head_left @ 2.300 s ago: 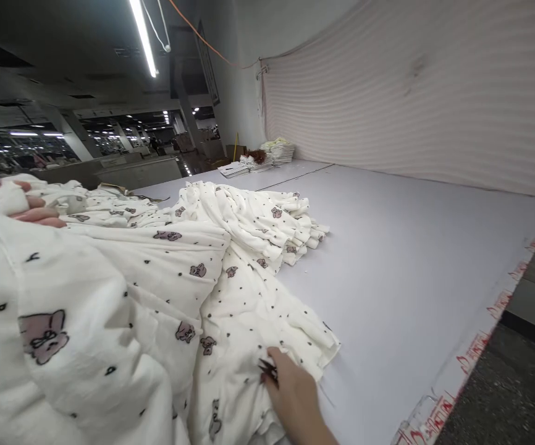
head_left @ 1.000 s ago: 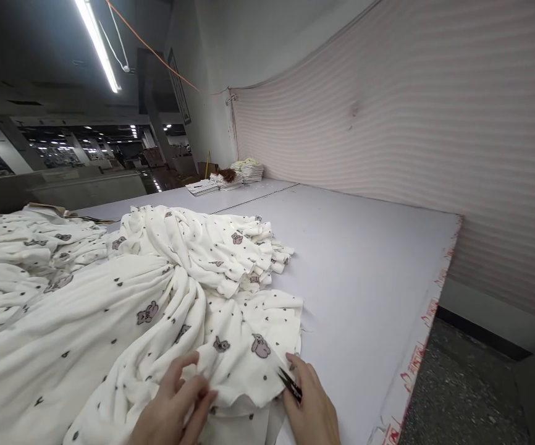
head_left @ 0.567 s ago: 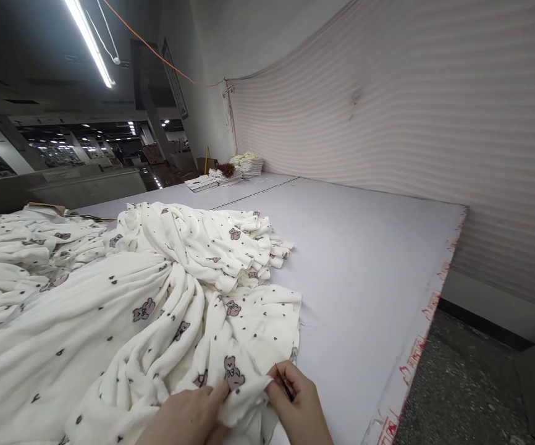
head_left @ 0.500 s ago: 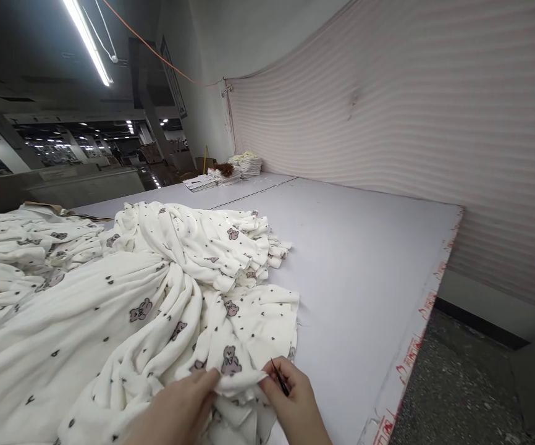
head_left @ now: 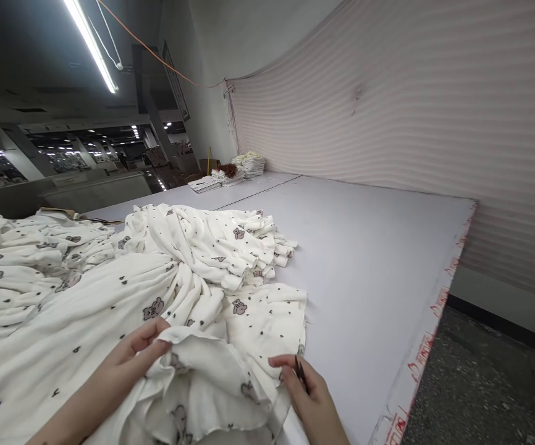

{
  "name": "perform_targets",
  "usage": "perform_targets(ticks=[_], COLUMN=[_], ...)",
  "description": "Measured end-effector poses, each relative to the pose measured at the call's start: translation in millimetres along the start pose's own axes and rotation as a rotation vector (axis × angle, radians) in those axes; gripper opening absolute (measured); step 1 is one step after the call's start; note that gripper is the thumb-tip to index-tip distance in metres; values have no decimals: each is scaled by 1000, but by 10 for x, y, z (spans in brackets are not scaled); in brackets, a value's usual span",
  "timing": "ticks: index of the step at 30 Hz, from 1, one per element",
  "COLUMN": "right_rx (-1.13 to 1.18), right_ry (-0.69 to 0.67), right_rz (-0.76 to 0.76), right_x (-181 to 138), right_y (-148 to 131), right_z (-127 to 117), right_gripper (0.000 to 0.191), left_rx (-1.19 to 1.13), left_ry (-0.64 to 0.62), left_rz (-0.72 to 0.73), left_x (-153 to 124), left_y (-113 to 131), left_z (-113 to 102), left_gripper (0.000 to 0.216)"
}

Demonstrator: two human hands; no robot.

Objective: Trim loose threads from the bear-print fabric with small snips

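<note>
A white garment (head_left: 202, 296) printed with small bears and hearts lies spread in front of me on the pale table (head_left: 369, 259). My left hand (head_left: 138, 349) pinches a fold of its hem and lifts it. My right hand (head_left: 307, 392) grips the same hem further right, and a small dark pair of snips (head_left: 299, 372) sticks out between its fingers. The fabric hangs between the two hands with its inner side turned up.
More of the same printed garments are heaped at the left (head_left: 21, 259) and behind (head_left: 230, 238). Folded stacks (head_left: 249, 165) sit at the table's far end by the striped wall. The table edge with red marks (head_left: 434, 309) drops to the floor on the right.
My left hand has moved left and up, pulling the hem open between the hands. My right hand stays near the table's front edge with the snips.
</note>
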State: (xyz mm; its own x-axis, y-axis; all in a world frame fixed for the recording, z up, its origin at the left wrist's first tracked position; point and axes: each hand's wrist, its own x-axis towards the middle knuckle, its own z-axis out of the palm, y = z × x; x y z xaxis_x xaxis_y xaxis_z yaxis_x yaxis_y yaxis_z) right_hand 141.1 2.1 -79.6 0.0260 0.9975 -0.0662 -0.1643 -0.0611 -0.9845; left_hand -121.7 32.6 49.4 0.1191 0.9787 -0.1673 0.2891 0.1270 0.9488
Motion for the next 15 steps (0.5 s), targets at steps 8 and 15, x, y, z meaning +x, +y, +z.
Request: perform_targets(ticks=[8, 15], right_rx=[-82, -141], right_ry=[-100, -105], right_rz=[-123, -326], right_x=[-191, -181], right_y=[342, 265], right_z=[292, 425], right_gripper=[19, 13], left_rx=[251, 1307], left_ry=[44, 325], left_rz=[-49, 691], left_x=[-94, -442], left_y=[-180, -693], left_z=[-273, 154], left_gripper=[30, 68])
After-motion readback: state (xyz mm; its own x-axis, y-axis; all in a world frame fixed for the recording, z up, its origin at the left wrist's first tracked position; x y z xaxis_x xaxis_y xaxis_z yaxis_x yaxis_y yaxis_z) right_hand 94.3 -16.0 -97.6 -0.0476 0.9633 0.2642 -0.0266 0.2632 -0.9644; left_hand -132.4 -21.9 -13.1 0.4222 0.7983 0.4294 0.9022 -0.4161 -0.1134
